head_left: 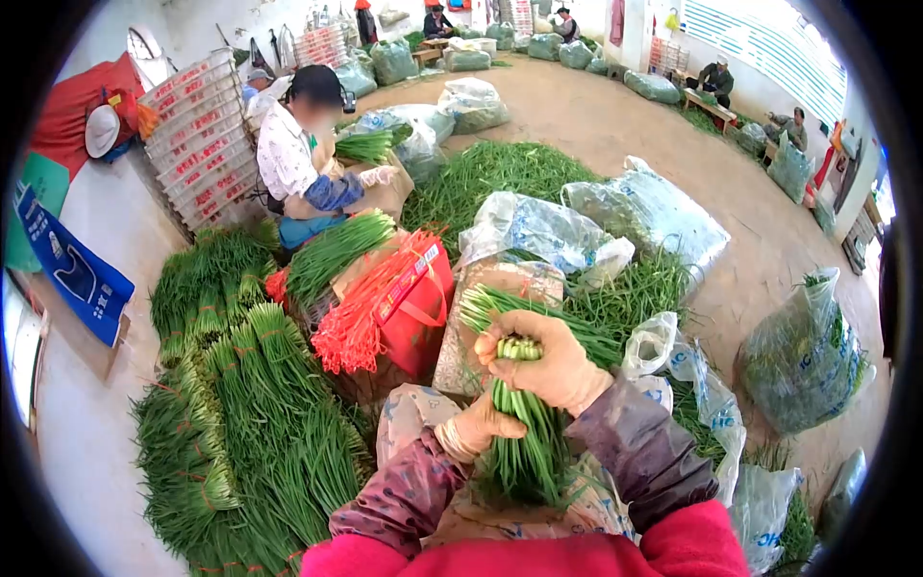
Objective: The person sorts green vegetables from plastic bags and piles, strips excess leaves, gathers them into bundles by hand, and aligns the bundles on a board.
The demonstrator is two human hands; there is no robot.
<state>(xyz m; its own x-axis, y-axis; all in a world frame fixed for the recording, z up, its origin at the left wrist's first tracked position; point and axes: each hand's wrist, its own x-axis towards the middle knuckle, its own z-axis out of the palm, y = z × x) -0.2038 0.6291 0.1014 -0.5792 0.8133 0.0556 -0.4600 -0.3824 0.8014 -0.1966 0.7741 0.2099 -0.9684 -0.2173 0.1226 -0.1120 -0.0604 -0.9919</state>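
Note:
In front of my lap I hold an upright bunch of chives [532,433], its pale cut ends at the top and green leaves hanging down. My right hand [556,361], in a thin pale glove, wraps the bunch near its stem ends. Lower down, my left hand [478,429], also gloved, grips the leaves from the left side. Just beyond, more loose chives [495,303] lie on a cardboard-topped surface [510,277]. Left of them a red bag [421,322] carries a heap of orange-red ties [361,327].
Tied chive bundles [274,413] are stacked in rows at my left. A loose green pile [510,183] and clear plastic bags [654,216] lie ahead. A full bag [806,356] stands right. A co-worker [303,154] sits ahead left beside stacked white crates [202,144]; other people sit farther back.

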